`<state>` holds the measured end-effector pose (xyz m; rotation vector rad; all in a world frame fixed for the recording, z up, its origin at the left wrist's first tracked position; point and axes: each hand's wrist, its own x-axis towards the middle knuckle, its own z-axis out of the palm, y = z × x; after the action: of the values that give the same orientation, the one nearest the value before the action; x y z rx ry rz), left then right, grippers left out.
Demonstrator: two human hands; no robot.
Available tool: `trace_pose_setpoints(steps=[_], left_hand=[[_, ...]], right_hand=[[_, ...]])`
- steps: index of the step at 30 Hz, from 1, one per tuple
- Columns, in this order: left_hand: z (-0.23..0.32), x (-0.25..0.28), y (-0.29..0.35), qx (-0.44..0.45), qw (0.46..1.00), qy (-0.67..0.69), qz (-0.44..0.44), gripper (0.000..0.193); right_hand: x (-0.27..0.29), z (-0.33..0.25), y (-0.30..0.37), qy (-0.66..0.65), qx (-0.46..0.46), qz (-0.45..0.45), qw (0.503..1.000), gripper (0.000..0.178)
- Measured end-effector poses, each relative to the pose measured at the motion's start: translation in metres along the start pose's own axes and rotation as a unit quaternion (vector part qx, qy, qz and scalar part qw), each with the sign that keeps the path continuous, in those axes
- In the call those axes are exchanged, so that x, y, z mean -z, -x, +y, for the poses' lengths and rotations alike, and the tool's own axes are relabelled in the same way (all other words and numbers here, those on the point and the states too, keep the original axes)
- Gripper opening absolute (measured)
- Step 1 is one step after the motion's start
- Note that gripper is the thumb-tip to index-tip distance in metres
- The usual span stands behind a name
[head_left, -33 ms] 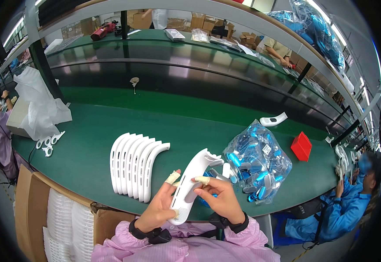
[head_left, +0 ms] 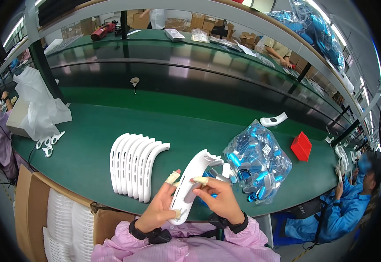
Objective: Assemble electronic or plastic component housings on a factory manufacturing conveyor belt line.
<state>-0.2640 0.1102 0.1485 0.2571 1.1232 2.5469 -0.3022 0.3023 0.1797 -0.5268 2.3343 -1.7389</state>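
A curved white plastic shell (head_left: pixel 198 167) is tilted in front of me, its notched end up and its end with small perforations down. My left hand (head_left: pixel 158 211) is closed around its lower part, the thumb over the holes. My right hand (head_left: pixel 222 197) grips the shell's right side, with index finger and thumb beside a grey oval (head_left: pixel 191 195) on its face. Finger cots cover some fingertips. To the left, a row of several matching white shells (head_left: pixel 131 168) lies side by side. Just right of my hands is a clear plastic bag (head_left: pixel 260 161) of blue and silver oval pieces, some loose at its edge.
A single white part (head_left: pixel 273 119) lies behind the bag, and a red bin (head_left: pixel 302 146) stands right of it. White ring-shaped pieces (head_left: pixel 47 143) sit at far left near a wrapped box (head_left: pixel 22 114). A carton of white parts (head_left: pixel 37 209) is at lower left. A co-worker in blue (head_left: pixel 326 218) sits at right.
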Motion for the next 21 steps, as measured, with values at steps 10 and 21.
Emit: trace_pose_setpoints(steps=[10, 21], left_hand=[[-0.017, -0.004, -0.007, -0.037, 0.997, -0.038, 0.060, 0.092], [-0.023, -0.007, -0.006, -0.077, 0.990, -0.105, 0.046, 0.089]], right_hand=[[-0.021, 0.011, -0.001, 0.148, 0.142, 0.216, 0.954, 0.058], [-0.012, 0.035, 0.001, -0.288, -0.044, 0.026, 0.956, 0.046]])
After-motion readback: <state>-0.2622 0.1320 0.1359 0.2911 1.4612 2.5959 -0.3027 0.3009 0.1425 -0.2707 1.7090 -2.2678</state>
